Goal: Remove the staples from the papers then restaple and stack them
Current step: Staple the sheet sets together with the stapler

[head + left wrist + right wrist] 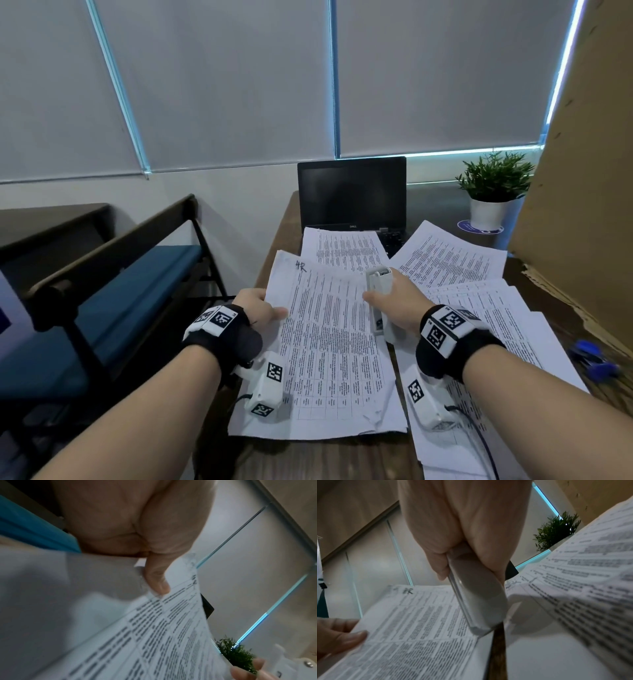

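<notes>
A printed paper set (329,342) marked "4R" at its top left corner lies in front of me on the desk (308,459). My left hand (260,308) pinches its left edge, thumb (157,580) on top of the sheet (154,635). My right hand (397,301) grips a white stapler (378,294) over the right side of this set. In the right wrist view the stapler (479,601) points down at the paper (419,622), fingers curled round it. More printed sheets (479,308) lie spread to the right.
An open black laptop (352,195) stands at the back, partly under another sheet (342,246). A potted plant (493,192) sits back right beside a cardboard panel (582,171). A blue object (592,359) lies at the right edge. A blue-cushioned bench (102,291) stands left of the desk.
</notes>
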Tool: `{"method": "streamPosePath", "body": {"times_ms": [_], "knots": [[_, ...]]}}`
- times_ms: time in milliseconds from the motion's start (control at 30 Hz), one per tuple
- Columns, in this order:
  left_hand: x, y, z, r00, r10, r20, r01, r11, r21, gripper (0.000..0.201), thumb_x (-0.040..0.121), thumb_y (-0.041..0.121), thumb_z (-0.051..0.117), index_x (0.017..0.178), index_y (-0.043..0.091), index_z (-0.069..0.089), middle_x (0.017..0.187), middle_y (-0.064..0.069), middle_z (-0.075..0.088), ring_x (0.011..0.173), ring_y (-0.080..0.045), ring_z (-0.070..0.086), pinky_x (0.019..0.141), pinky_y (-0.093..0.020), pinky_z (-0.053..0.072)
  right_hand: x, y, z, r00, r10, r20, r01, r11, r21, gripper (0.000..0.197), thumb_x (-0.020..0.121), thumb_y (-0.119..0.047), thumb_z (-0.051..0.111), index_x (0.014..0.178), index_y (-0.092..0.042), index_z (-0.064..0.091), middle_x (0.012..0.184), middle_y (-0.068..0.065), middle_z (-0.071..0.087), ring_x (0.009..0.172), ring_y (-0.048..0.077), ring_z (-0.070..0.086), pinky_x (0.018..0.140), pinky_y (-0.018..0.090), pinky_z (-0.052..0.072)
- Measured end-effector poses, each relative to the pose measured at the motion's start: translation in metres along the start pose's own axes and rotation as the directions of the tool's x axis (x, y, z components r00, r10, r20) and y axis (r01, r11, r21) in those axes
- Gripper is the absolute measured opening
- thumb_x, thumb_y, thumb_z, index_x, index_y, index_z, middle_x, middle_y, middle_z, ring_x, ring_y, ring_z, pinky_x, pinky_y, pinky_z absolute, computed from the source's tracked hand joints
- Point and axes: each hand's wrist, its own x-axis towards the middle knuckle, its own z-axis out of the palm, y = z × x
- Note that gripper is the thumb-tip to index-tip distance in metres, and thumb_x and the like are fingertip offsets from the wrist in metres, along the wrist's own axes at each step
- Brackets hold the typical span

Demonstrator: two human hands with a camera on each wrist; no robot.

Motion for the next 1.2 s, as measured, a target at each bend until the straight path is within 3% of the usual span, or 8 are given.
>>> {"method": "streamPosePath", "body": {"times_ms": [167,267,433,533,633,833,933,1200], "knots": [[-0.014,0.006,-0.024,0.980,0.110,-0.165,-0.147,0.962,-0.232,0.025,0.082,-0.001,0.072,0.107,0.004,0.069,0.100,-0.012,0.072,0.095,-0.028,0.069,0.093,-0.044,0.053,-0.004,-0.008,-0.019,0.999,-0.039,0.002,0.039,0.996,0.083,0.022,0.091,-0.015,0.065,0.111,-0.019,0.056,0.100,0.003,0.069,0.088,0.016,0.068,0.073,0.030,0.054],[-0.028,0.017,-0.039,0.951,0.147,-0.271,-0.246,0.892,-0.380,0.018,0.086,-0.003,0.066,0.102,0.005,0.068,0.101,-0.014,0.072,0.096,-0.030,0.068,0.091,-0.042,0.053,-0.012,-0.019,-0.023,0.996,-0.086,0.036,0.079,0.981,0.176,0.021,0.087,-0.007,0.068,0.104,-0.018,0.060,0.092,0.007,0.071,0.085,0.022,0.070,0.082,0.044,0.057],[-0.052,0.057,-0.055,0.862,0.308,-0.403,-0.459,0.811,-0.363,0.013,0.089,0.006,0.063,0.094,0.018,0.066,0.090,-0.005,0.071,0.082,-0.025,0.065,0.076,-0.038,0.053,-0.030,-0.056,-0.034,0.959,-0.279,0.047,0.263,0.940,0.217,0.027,0.085,-0.003,0.071,0.109,-0.004,0.059,0.085,0.008,0.060,0.076,0.018,0.060,0.076,0.037,0.052],[-0.063,0.077,-0.054,0.818,0.308,-0.487,-0.511,0.777,-0.367,0.014,0.092,0.009,0.061,0.104,0.015,0.062,0.096,-0.008,0.070,0.088,-0.027,0.067,0.083,-0.044,0.056,-0.041,-0.083,-0.040,0.921,-0.390,0.014,0.380,0.905,0.190,0.030,0.086,-0.005,0.071,0.113,-0.002,0.059,0.087,0.007,0.059,0.078,0.017,0.058,0.078,0.037,0.052],[-0.069,0.080,-0.039,0.793,0.311,-0.524,-0.529,0.779,-0.336,0.017,0.090,0.013,0.064,0.104,0.018,0.057,0.103,-0.008,0.068,0.097,-0.028,0.066,0.090,-0.046,0.053,-0.050,-0.096,-0.040,0.898,-0.440,0.018,0.438,0.897,0.056,0.019,0.087,-0.009,0.070,0.101,0.000,0.060,0.080,0.007,0.058,0.070,0.016,0.058,0.072,0.036,0.053],[-0.068,0.056,-0.024,0.853,0.343,-0.394,-0.470,0.832,-0.295,0.040,0.085,0.024,0.073,0.117,0.007,0.055,0.107,-0.009,0.066,0.097,-0.023,0.064,0.080,-0.035,0.052,-0.049,-0.068,-0.035,0.947,-0.305,0.104,0.317,0.940,-0.126,0.021,0.087,-0.022,0.072,0.090,-0.015,0.052,0.082,0.005,0.059,0.067,0.015,0.061,0.060,0.026,0.048],[-0.062,0.052,-0.024,0.871,0.340,-0.355,-0.445,0.853,-0.273,0.050,0.077,0.037,0.076,0.117,0.013,0.059,0.106,-0.004,0.069,0.097,-0.021,0.067,0.086,-0.042,0.055,-0.047,-0.065,-0.034,0.950,-0.290,0.116,0.306,0.937,-0.167,0.022,0.087,-0.027,0.071,0.091,-0.018,0.051,0.082,0.003,0.060,0.066,0.012,0.059,0.059,0.023,0.045],[-0.072,0.056,-0.024,0.891,0.320,-0.322,-0.432,0.816,-0.384,0.036,0.084,0.003,0.071,0.118,0.004,0.059,0.109,-0.009,0.067,0.100,-0.025,0.063,0.090,-0.036,0.049,-0.045,-0.068,-0.038,0.944,-0.311,0.113,0.326,0.933,-0.152,0.019,0.087,-0.022,0.072,0.088,-0.017,0.053,0.084,0.005,0.062,0.073,0.016,0.061,0.070,0.032,0.053]]}}
